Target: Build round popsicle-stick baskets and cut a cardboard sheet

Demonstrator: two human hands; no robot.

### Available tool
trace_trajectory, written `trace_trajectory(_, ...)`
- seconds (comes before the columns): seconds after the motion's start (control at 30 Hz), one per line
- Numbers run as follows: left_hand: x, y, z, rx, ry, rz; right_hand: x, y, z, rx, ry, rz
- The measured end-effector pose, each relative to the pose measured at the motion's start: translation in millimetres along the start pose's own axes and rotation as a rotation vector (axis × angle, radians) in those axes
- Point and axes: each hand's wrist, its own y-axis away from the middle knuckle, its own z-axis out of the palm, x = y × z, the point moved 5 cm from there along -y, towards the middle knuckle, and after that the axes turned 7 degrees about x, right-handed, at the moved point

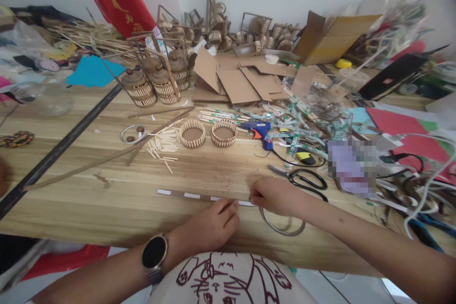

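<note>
A narrow brown strip with white patches (192,195) lies flat on the wooden table close to my body. My left hand (213,223), with a watch on its wrist, rests over the strip, its bent fingers pressing it down. At the strip's right end my right hand (272,197) is closed, thumb and fingers pinched on it. A thin greyish ring-shaped band (285,234) curves out from beneath that hand; whether it joins the strip is hidden. Black-handled scissors (308,179) lie just beyond my right hand.
Two round stick-walled baskets (193,134) stand mid-table beside loose short sticks (164,142). A blue glue gun (261,132) lies to their right, among green-white wrappers. Finished lidded baskets with handles (166,88) and cardboard sheets (238,86) are behind. Cables and scraps crowd the right.
</note>
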Motion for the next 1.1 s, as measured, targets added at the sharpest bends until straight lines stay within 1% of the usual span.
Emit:
trace_trajectory(0.17,0.3,-1.2,1.7,0.017,-0.023,0.005,-6.9,2.9,-1.9,0.029,0.071,0.019)
trace_trajectory(0.33,0.4,-1.8,2.8,-0.016,0.005,-0.002,-18.8,6.1,-4.0,0.047,0.146,0.045)
trace_trajectory(0.4,-2.0,-4.2,1.1,-0.040,0.039,-0.033,-21.1,7.1,-3.7,0.057,0.167,0.051)
trace_trajectory(0.47,-7.4,-9.8,-4.1,-0.060,0.073,-0.094,-21.0,8.1,-3.2,0.062,0.169,0.042)
trace_trajectory(0.53,-15.4,-18.7,-13.9,-0.055,0.096,-0.176,-19.9,9.8,-3.4,0.062,0.148,0.013)
trace_trajectory(0.57,-20.1,-24.0,-20.2,-0.038,0.124,-0.227,-19.5,11.1,-4.3,0.069,0.135,-0.007)
trace_trajectory(0.67,-31.8,-38.8,-42.1,0.080,0.143,-0.334,-19.2,17.0,-10.9,0.124,0.112,-0.054)
trace_trajectory(0.73,-36.3,-44.2,-50.8,0.110,0.162,-0.386,-18.7,21.5,-16.9,0.182,0.123,-0.055)
trace_trajectory(0.83,-40.8,-43.0,-57.2,0.137,0.232,-0.476,-17.3,26.8,-23.3,0.255,0.144,-0.047)
trace_trajectory(0.93,-47.4,-35.4,-60.3,0.160,0.321,-0.580,-14.9,29.4,-24.2,0.290,0.162,-0.044)
trace_trajectory(1.03,-59.6,-28.4,-62.6,0.140,0.392,-0.663,-12.7,31.0,-23.6,0.334,0.189,-0.066)
trace_trajectory(1.1,-69.5,-25.8,-65.5,0.134,0.393,-0.700,-11.4,32.6,-24.0,0.373,0.205,-0.088)
